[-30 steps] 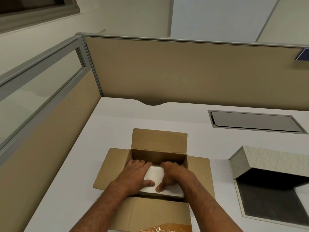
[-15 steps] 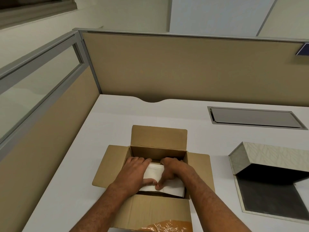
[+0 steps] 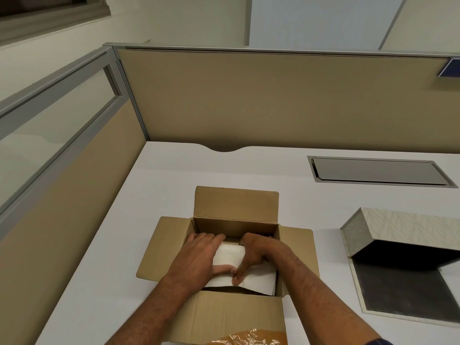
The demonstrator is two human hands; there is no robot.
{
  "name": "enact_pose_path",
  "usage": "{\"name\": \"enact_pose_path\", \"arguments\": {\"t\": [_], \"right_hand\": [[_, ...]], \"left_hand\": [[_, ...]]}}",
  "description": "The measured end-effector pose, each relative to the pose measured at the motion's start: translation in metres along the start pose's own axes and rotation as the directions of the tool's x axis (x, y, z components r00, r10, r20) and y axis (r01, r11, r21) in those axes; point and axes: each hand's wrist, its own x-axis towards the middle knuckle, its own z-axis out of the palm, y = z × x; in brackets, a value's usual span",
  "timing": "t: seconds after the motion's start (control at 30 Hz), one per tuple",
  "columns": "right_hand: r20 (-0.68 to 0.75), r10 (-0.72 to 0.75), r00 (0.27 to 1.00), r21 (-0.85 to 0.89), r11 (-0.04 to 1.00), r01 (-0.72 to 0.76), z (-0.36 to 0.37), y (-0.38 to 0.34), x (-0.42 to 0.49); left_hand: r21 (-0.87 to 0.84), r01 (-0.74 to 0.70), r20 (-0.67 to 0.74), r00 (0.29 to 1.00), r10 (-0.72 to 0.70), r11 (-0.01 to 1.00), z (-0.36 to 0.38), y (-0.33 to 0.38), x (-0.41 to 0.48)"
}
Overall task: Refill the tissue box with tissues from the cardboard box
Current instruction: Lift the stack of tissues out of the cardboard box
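While inside cardboard box [image 3: 236,215], tissues [image 3: 230,255] lie under left hand [image 3: 196,260], right hand [image 3: 258,255].

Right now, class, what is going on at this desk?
A person has both hands in an open cardboard box on the white desk. The left hand and right hand grip a white tissue stack that sits inside the box. The patterned tissue box lies open and apart on the right, not yet refilled.

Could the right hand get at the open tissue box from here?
Probably yes, once freed: the right hand is in the cardboard box on the tissue stack, and bare desk separates it from the tissue box.
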Motion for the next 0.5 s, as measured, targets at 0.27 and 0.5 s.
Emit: {"name": "enact_pose_path", "arguments": {"t": [0.27, 0.5], "right_hand": [[-0.044, -0.102, 0.994, -0.008, 0.995, 0.101, 0.001, 0.004, -0.007], [-0.268, -0.242, 0.932, -0.186, 0.963, 0.197, 0.017, 0.008, -0.025]], "left_hand": [[-0.008, -0.019, 0.002, 1.000, 0.019, 1.000, 0.001, -0.003, 0.002], [-0.004, -0.057, -0.025, 0.998, 0.057, 0.998, 0.001, -0.003, 0.001]]}}
